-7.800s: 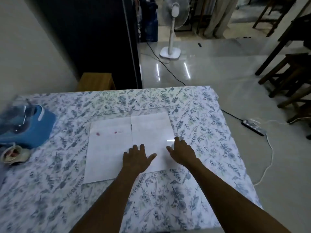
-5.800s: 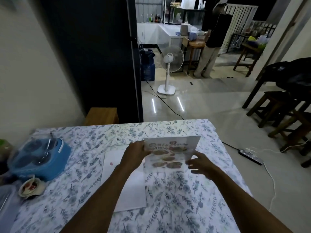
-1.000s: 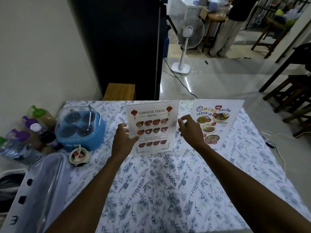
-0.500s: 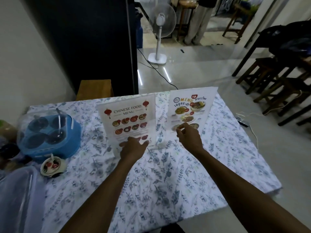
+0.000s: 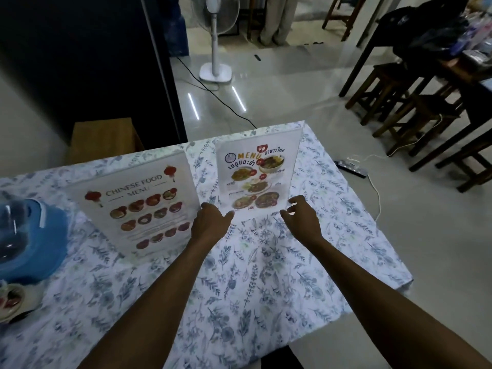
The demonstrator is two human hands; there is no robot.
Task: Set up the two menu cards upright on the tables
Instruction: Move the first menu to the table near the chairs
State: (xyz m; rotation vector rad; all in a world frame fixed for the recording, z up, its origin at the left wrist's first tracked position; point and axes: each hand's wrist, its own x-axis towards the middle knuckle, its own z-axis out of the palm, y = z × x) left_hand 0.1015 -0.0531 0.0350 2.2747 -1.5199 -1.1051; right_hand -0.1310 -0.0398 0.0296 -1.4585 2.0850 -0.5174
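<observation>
Two menu cards stand upright on the table [image 5: 266,283] with its floral cloth. The Chinese food menu card [image 5: 138,206] stands to the left and leans back a little. The Thai menu card [image 5: 255,171] stands right of it, near the far edge. My left hand [image 5: 210,225] rests at the Thai card's lower left corner, between the two cards, fingers curled. My right hand [image 5: 302,219] hovers at the card's lower right corner with fingers spread and nothing in it.
A blue lidded condiment caddy [image 5: 24,241] and a small dish [image 5: 12,299] sit at the left edge. Beyond the table are a wooden stool [image 5: 103,139], a standing fan [image 5: 215,35], a power strip [image 5: 351,169] on the floor, and dark stools [image 5: 415,107] at right.
Both hands left the Chinese menu card and shifted right to the base of the Thai card. The view swung down and to the right.
</observation>
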